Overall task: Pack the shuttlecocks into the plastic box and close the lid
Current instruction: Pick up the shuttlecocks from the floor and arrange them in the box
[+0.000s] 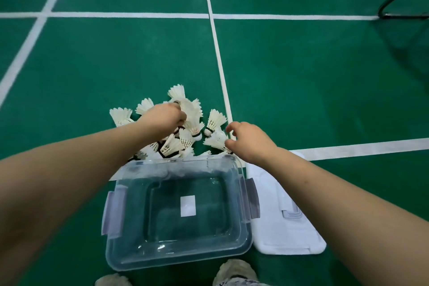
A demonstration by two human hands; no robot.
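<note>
- The shuttlecocks point(176, 143) lie heaped on the green floor point(301, 76), just beyond the far rim of the plastic box point(174, 258), which holds none yet.
- The left hand point(162, 118) is curled into the heap, gripping shuttlecocks.
- The right hand point(249, 140) curves thumb and forefinger about one at the heap's right edge; I cannot tell whether it pinches it.
- This looks like the first gathering; next, carry a handful nearward over the box and let go.
- The lid point(290, 227) lies flat just right of the box.
</note>
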